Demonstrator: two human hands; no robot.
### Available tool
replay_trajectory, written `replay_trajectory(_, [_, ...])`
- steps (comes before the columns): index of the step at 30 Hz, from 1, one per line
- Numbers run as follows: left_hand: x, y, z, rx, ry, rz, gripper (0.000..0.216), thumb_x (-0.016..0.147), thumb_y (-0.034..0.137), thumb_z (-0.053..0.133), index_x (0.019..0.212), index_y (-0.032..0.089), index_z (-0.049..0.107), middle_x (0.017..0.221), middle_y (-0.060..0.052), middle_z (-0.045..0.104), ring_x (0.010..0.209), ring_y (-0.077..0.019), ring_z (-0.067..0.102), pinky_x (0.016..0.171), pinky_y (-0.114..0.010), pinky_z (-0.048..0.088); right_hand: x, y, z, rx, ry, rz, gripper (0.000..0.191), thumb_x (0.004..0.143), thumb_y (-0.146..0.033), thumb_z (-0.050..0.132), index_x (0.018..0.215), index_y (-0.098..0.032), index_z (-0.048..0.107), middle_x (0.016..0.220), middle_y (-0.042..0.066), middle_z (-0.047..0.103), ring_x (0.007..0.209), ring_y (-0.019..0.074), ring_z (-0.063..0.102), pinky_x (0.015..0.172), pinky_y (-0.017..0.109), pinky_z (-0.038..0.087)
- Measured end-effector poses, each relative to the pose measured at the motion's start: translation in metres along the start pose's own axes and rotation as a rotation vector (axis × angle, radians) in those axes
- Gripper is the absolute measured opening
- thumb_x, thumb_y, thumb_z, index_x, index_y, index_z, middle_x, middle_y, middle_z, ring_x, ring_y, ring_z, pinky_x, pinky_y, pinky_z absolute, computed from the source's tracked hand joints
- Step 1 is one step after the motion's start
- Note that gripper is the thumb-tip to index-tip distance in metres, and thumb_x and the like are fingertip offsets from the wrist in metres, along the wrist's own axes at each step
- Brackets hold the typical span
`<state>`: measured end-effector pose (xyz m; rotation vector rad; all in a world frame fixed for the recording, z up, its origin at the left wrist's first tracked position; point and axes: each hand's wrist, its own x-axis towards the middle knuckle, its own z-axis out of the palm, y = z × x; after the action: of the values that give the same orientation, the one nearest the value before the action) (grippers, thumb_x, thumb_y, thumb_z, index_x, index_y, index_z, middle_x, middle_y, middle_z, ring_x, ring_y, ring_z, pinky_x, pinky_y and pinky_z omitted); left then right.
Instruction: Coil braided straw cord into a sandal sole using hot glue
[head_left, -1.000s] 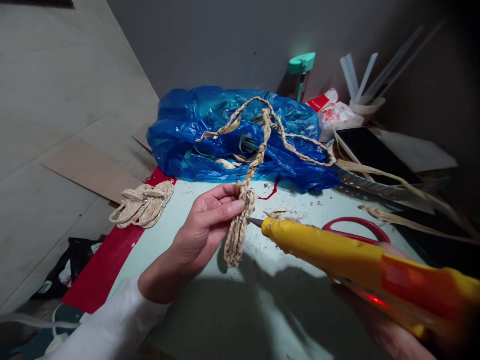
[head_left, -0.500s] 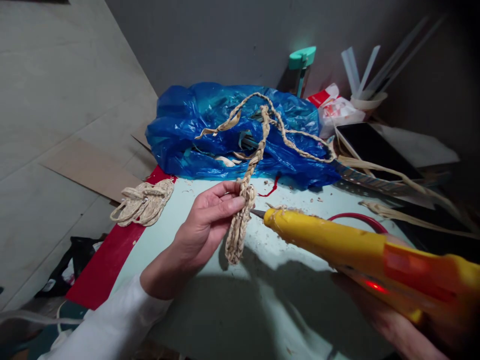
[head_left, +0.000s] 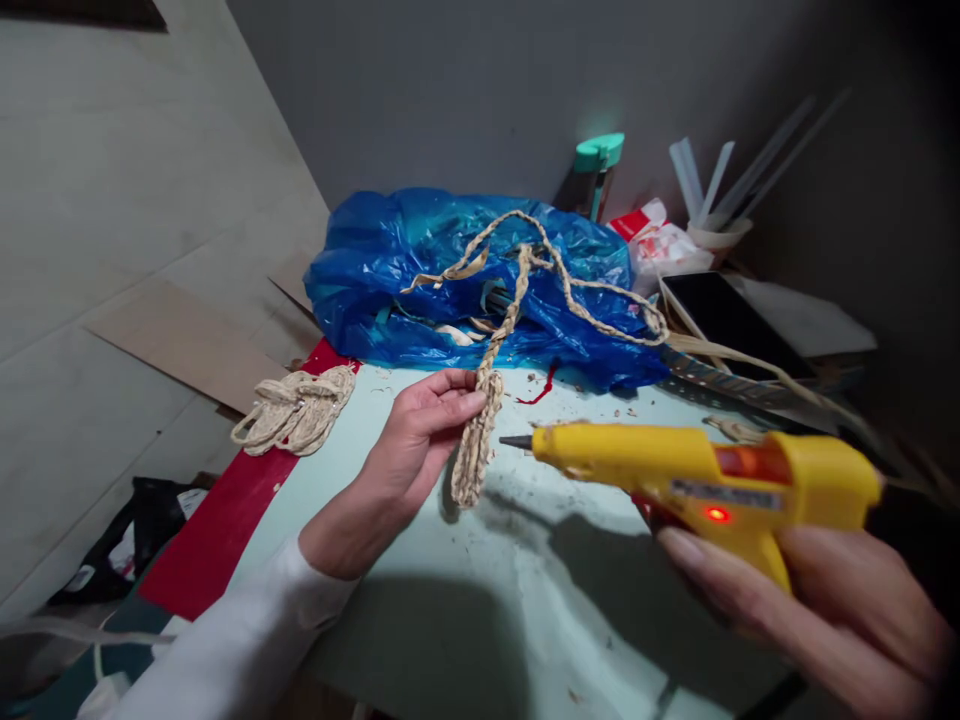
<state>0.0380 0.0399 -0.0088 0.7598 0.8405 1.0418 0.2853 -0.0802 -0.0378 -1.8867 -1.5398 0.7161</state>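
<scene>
Between thumb and fingers, my left hand (head_left: 424,430) pinches a braided straw cord (head_left: 480,440) whose lower end is folded into a tight, long bundle. The cord's upper length runs back onto a blue plastic bag (head_left: 390,265) and loops across it. My right hand (head_left: 840,610) is wrapped round the handle of a yellow glue gun (head_left: 637,455) with a red light glowing on its side. Its dark nozzle points left at the folded braid, a small gap away. On the table's left side lies a finished-looking coil of looped straw braid (head_left: 300,410).
A cup with clear glue sticks (head_left: 718,240), a dark-screened tablet (head_left: 739,320) and a red-and-white packet (head_left: 660,240) are at the back right. A red strip (head_left: 217,520) edges the pale table (head_left: 420,620). Cardboard (head_left: 180,340) lies at left.
The glue gun's nozzle has drawn back from the braid, and the gun has turned more side-on. My left hand still holds the braid in nearly the same place. The view has shifted slightly.
</scene>
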Motion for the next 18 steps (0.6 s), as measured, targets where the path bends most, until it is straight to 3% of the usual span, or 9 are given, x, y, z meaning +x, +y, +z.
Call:
replay_trajectory(3, [0.006,0.004,-0.006,0.046,0.077,0.036,0.023,0.067,0.014,0.08,0.087,0.013,0.068,0.081,-0.001,0.068,0.07,-0.0115,0.063,0.07,-0.024,0.051,0.011,-0.021,-0.012,0.333,-0.361,0.12,0.054,0.083,-0.074,0.054,0.07,-0.022,0.064,0.066,0.006,0.062,0.057,0.016,0.055,0.048,0.023,0.045])
replay_trajectory(5, [0.008,0.008,-0.009,0.059,0.09,0.077,0.024,0.066,0.016,0.082,0.084,0.012,0.068,0.077,0.0,0.068,0.067,-0.011,0.063,0.068,-0.023,0.049,0.019,-0.029,-0.011,0.472,-0.603,0.191,0.056,0.087,-0.072,0.052,0.072,-0.018,0.063,0.06,0.004,0.058,0.047,0.0101,0.045,0.044,0.02,0.037])
replay_trajectory(7, [0.008,0.012,-0.01,0.069,0.084,0.118,0.025,0.065,0.017,0.083,0.083,0.012,0.068,0.075,0.0,0.068,0.065,-0.0101,0.062,0.065,-0.022,0.048,0.024,-0.032,-0.004,0.494,-0.756,0.231,0.058,0.088,-0.07,0.051,0.073,-0.015,0.061,0.058,0.004,0.058,0.043,0.0071,0.043,0.044,0.018,0.035])
replay_trajectory(9, [0.005,0.014,-0.008,0.082,0.067,0.151,0.025,0.065,0.017,0.084,0.084,0.013,0.068,0.075,0.0,0.068,0.065,-0.0096,0.062,0.065,-0.021,0.047,0.023,-0.031,0.006,0.479,-0.847,0.261,0.056,0.089,-0.069,0.051,0.076,-0.014,0.057,0.064,0.005,0.062,0.047,0.0096,0.052,0.045,0.018,0.038])
replay_trajectory(11, [0.0,0.015,-0.005,0.099,0.046,0.174,0.024,0.066,0.016,0.084,0.084,0.013,0.068,0.077,-0.001,0.069,0.068,-0.0094,0.062,0.067,-0.02,0.047,0.018,-0.029,0.013,0.363,-0.854,0.278,0.054,0.092,-0.069,0.046,0.084,-0.016,0.053,0.071,0.006,0.065,0.054,0.0136,0.058,0.048,0.02,0.041])
replay_trajectory(12, [-0.003,0.014,-0.004,0.106,0.037,0.18,0.023,0.067,0.016,0.084,0.084,0.013,0.069,0.078,-0.001,0.068,0.07,-0.0094,0.062,0.068,-0.019,0.047,0.015,-0.029,0.014,0.235,-0.795,0.244,0.053,0.093,-0.069,0.043,0.086,-0.017,0.052,0.074,0.007,0.065,0.057,0.0152,0.059,0.05,0.022,0.042])
replay_trajectory(16, [-0.013,0.011,0.002,0.181,0.002,0.196,0.02,0.07,0.017,0.084,0.084,0.014,0.069,0.078,0.001,0.066,0.07,-0.008,0.058,0.066,-0.018,0.044,0.004,-0.04,0.006,-0.41,-0.508,-0.045,0.061,0.093,-0.073,0.035,0.077,-0.018,0.059,0.075,0.01,0.064,0.06,0.0182,0.052,0.055,0.028,0.034])
replay_trajectory(18, [-0.017,0.009,0.004,0.238,-0.031,0.192,0.019,0.072,0.018,0.082,0.085,0.015,0.069,0.078,0.001,0.065,0.071,-0.008,0.056,0.066,-0.018,0.043,0.007,-0.049,-0.006,-0.547,-0.462,-0.106,0.063,0.094,-0.071,0.032,0.075,-0.019,0.061,0.071,0.01,0.062,0.056,0.0173,0.047,0.053,0.029,0.029])
